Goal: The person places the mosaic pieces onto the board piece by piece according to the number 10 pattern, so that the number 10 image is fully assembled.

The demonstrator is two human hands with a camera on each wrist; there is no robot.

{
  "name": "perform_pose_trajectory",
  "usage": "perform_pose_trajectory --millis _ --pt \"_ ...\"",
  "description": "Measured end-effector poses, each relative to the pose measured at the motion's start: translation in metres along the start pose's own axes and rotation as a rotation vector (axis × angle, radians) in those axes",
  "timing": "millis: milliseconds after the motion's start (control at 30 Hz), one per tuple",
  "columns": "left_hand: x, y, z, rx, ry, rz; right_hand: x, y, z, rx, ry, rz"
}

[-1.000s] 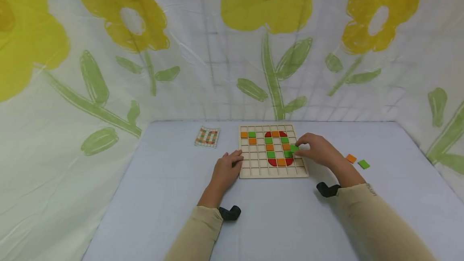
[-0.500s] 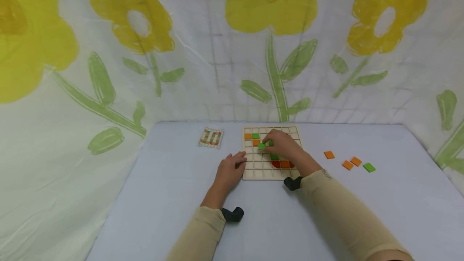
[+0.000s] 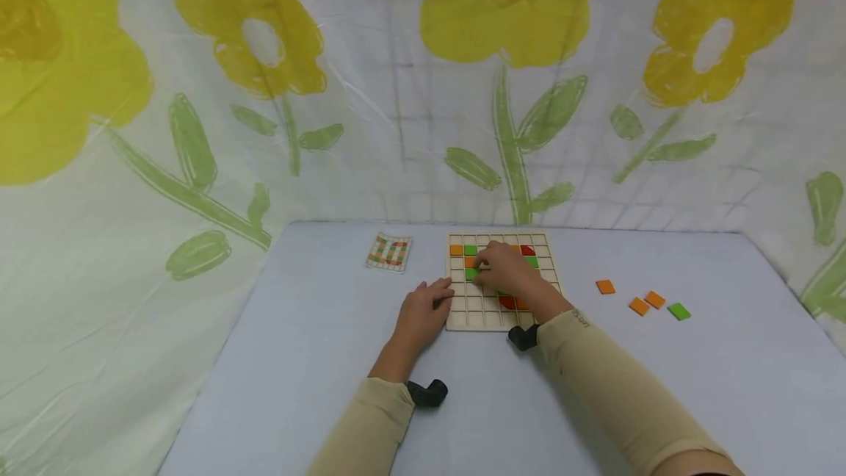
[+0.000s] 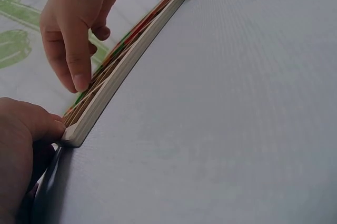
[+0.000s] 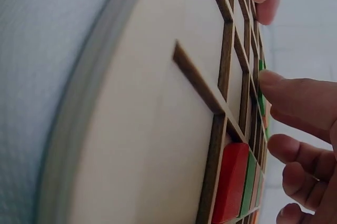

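A light wooden grid board (image 3: 465,320) lies on the table with orange, green and red tiles in some of its cells. Over it reaches my right hand (image 3: 512,270), its fingertips right at a green tile (image 3: 471,274) below an orange tile (image 3: 470,262) in the second column. In the right wrist view the thumb (image 5: 274,81) touches that tile's edge, while the other fingers are loosely bent. My left hand (image 3: 421,314) rests at the board's left edge, fingertips on the rim. The right hand and forearm hide part of the red, orange and green ring of tiles.
Left of the board lies a small patterned card (image 3: 388,253) with a coloured grid. To the right are three loose orange tiles (image 3: 605,286) and one green tile (image 3: 678,311). Behind the table hangs a white curtain (image 3: 370,167) with painted yellow flowers.
My right hand has carried the green tile from the board's right side leftward and down into the second column, and its fingers have loosened from it. The left hand has stayed at the edge.
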State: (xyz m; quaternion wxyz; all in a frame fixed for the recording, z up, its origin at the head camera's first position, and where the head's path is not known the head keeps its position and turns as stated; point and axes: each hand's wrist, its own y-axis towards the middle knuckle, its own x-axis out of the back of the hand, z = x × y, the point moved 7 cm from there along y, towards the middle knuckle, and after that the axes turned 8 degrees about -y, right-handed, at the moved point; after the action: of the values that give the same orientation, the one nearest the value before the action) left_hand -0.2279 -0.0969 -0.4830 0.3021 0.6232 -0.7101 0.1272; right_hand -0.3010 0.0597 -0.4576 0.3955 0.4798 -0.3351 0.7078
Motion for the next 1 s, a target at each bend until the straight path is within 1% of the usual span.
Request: perform_pose_trajectory --millis 167,300,433,500,600,800,900,1000 --pt "0.001 0.001 -0.001 -0.001 0.016 -0.004 0.0 0.0 0.001 0.001 -0.004 -0.009" --pt "0.0 0.001 0.0 -0.006 0.03 -0.007 0.0 -0.002 0.001 -0.012 0.016 -0.01" --pt "0.0 0.001 0.0 -0.002 0.027 -0.01 0.004 -0.008 -0.004 -0.018 0.084 -0.009" --pt "-0.001 0.001 0.0 0.006 0.02 -0.009 0.008 -0.014 -0.011 -0.025 0.104 -0.022" --pt "-0.003 0.001 0.001 0.028 0.008 -0.007 0.018 -0.029 -0.03 -0.049 0.117 -0.05" --pt "-0.002 0.0 0.0 0.034 -0.003 -0.021 0.034 -0.065 -0.084 -0.15 0.118 -0.105" --pt "-0.002 0.0 0.002 0.049 0.017 -0.019 0.04 -0.084 -0.108 -0.211 0.108 -0.105" --pt "-0.002 -0.001 0.003 0.054 0.025 -0.014 0.044 -0.102 -0.126 -0.241 0.092 -0.076"
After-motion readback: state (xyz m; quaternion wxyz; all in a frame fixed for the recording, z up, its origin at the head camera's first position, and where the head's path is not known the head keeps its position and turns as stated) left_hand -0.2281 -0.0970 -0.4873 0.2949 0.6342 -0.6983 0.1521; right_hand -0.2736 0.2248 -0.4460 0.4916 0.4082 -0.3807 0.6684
